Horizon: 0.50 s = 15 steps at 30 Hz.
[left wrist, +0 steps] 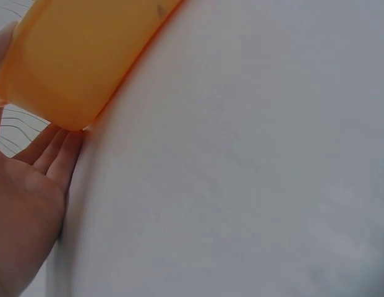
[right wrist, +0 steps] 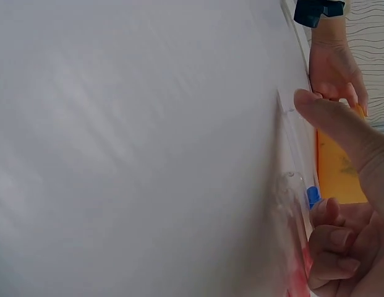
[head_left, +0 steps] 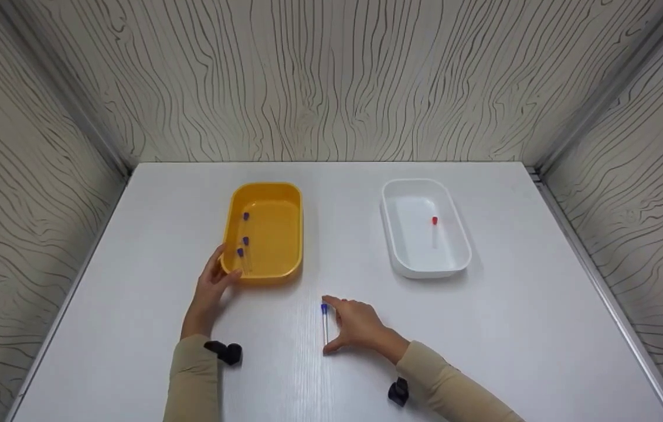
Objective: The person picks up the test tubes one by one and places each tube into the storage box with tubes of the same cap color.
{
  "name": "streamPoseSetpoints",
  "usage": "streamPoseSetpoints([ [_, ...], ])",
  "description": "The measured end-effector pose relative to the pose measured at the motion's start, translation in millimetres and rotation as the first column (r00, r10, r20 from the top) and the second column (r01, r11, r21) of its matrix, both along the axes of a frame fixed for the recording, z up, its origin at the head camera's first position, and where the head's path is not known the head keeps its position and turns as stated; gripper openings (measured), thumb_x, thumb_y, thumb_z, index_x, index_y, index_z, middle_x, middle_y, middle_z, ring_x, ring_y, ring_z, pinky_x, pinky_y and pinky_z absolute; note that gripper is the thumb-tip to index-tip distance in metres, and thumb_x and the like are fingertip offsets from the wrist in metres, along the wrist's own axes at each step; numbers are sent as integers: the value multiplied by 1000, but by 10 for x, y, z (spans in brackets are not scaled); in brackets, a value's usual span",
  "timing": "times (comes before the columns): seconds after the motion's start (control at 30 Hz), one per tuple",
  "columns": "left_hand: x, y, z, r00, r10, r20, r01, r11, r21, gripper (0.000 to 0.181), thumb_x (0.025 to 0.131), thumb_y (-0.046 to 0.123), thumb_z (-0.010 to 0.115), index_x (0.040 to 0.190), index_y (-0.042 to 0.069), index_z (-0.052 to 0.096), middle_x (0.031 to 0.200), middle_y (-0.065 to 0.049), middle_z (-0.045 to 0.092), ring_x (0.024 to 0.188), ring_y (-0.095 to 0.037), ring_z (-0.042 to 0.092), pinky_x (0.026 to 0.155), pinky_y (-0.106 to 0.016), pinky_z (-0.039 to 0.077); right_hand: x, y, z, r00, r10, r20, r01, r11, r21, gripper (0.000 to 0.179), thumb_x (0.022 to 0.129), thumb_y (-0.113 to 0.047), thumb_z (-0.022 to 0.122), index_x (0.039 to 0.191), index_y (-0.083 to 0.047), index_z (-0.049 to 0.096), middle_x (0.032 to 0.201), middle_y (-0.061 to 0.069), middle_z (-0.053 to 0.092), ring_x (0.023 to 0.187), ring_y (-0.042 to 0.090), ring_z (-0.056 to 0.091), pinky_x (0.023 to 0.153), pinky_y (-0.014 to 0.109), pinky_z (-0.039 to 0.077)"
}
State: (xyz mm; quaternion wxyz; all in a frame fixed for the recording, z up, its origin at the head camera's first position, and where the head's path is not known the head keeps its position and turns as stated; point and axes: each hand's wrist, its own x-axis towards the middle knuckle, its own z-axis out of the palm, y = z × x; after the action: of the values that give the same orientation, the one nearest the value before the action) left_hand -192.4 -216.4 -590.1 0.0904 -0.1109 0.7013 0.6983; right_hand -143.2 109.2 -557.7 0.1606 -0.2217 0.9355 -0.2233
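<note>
My left hand [head_left: 211, 292] holds the near left corner of a yellow plastic bin [head_left: 298, 234], thumb at the near side and fingers round the left side. Inside lie several clear test tubes with blue caps [head_left: 245, 241]. Between thumb and index finger, my right hand [head_left: 360, 323] pinches a blue-capped test tube [head_left: 325, 326] lengthwise, close to the tabletop. Its blue cap [right wrist: 313, 196] is by the index finger, its clear end by the thumb. A second clear tube with red on it [right wrist: 295, 247] lies beside the curled fingers, mostly hidden from the head view.
To the right stands a white bin [head_left: 388, 234] holding one red-capped test tube [head_left: 435, 221]. Both bins rest on a white table [head_left: 530, 328]. Wood-patterned panels [head_left: 331, 82] enclose the back and sides. Black wrist cameras [head_left: 398, 391] are on both sleeves.
</note>
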Motion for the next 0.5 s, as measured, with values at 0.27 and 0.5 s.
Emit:
streamPoseSetpoints([
  [0.27, 42, 39, 170, 999, -12, 47, 11, 1000, 15, 76, 91, 28, 66, 152, 39, 21, 163, 0, 20, 152, -22, 22, 125, -48, 16, 25, -46, -28, 996, 21, -85, -13, 996, 86, 99, 55, -51, 89, 136, -9, 52, 93, 1, 67, 71, 8, 46, 68, 26, 46],
  [0.5, -14, 6, 2, 999, 5, 35, -5, 1000, -3, 75, 89, 32, 68, 149, 45, 24, 163, 3, 21, 152, -21, 22, 125, -48, 16, 42, -46, -16, 993, 22, -116, -12, 996, 84, 96, 55, -52, 88, 134, -11, 53, 88, 0, 67, 69, 8, 45, 68, 27, 47],
])
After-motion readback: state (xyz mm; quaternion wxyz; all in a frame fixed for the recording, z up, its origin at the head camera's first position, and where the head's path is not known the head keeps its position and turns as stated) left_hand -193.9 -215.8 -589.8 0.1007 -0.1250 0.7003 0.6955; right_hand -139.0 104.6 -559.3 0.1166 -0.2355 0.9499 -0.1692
